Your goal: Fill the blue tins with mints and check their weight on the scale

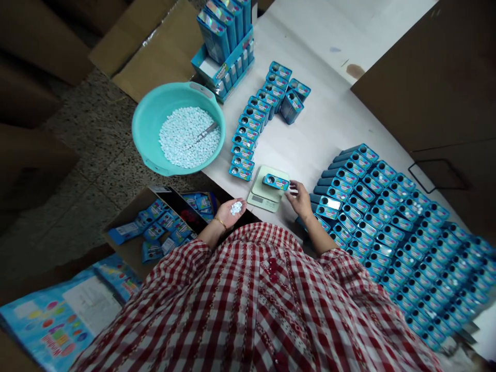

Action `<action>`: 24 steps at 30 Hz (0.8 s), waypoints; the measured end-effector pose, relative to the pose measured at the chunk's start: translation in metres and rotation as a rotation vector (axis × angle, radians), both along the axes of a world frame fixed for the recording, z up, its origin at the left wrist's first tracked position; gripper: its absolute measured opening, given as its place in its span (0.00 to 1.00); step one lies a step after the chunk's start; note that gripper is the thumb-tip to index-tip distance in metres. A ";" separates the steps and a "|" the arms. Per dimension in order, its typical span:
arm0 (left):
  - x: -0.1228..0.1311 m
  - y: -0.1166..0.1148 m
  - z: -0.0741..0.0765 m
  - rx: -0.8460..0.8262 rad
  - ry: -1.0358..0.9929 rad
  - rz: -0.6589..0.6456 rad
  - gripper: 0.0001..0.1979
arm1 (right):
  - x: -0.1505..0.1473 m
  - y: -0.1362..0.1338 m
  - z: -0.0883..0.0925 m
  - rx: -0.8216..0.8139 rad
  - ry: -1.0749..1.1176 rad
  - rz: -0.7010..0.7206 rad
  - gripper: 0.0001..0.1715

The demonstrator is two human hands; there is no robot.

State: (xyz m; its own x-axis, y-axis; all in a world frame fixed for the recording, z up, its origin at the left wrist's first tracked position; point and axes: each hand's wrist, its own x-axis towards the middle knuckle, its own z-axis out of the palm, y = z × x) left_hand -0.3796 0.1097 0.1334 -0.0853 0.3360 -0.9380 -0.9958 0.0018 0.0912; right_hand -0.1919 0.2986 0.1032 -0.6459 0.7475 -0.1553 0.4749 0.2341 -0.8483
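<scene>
A small heap of white candies [236, 208] lies in the cupped palm of my left hand [229, 213], left of the kitchen scale [260, 200]. On the scale's pale plate stands one blue candy box [276, 182] with a round dark opening in its top. My right hand [300, 199] is at the right side of this box, fingers apart and curved; whether a fingertip touches it I cannot tell. The scale's display is too small to read. A turquoise basin [141, 121] at the left holds many more white candies, with a metal utensil [206, 132] lying in them.
A curved row of blue boxes [248, 122] stands beyond the scale. Many more boxes [382, 222] stand packed at the right. A display carton [211, 70] is at the table's back left. At lower left are a cardboard box [127, 209] of blue packets and a phone [182, 209].
</scene>
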 end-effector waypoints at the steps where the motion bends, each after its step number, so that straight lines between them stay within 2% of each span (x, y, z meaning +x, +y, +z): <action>1: 0.000 -0.002 -0.001 -0.008 0.001 0.002 0.09 | 0.003 -0.001 -0.002 0.031 -0.065 -0.025 0.23; 4: 0.001 -0.004 -0.002 -0.021 0.010 -0.001 0.09 | 0.001 -0.006 -0.011 0.126 -0.220 -0.029 0.15; 8: 0.002 0.000 0.005 -0.008 0.020 -0.012 0.08 | -0.015 -0.006 -0.018 0.199 -0.252 -0.025 0.11; 11: 0.003 0.002 0.010 -0.005 0.013 -0.020 0.08 | -0.014 -0.001 -0.017 0.159 -0.204 -0.078 0.10; 13: 0.004 0.001 0.010 0.000 0.007 -0.022 0.09 | -0.005 0.000 -0.012 0.099 -0.150 -0.194 0.10; 15: 0.005 0.000 0.006 0.006 0.000 -0.020 0.08 | 0.006 -0.004 -0.002 0.035 -0.076 -0.330 0.12; 17: 0.007 -0.002 0.002 0.011 -0.003 -0.020 0.08 | 0.013 -0.012 0.014 0.006 0.011 -0.392 0.12; 20: 0.009 -0.001 -0.002 0.018 -0.003 -0.032 0.08 | 0.009 -0.024 0.042 0.079 0.097 -0.317 0.10; 24: 0.009 0.003 0.002 0.039 -0.009 -0.040 0.10 | -0.015 -0.030 0.079 0.213 0.159 -0.180 0.06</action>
State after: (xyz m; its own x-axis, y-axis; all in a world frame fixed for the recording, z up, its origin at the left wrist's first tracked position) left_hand -0.3702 0.1123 0.1354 -0.0626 0.3752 -0.9248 -0.9958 0.0380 0.0828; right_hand -0.2065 0.2681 0.1817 -0.5042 0.8566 0.1096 0.3899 0.3391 -0.8562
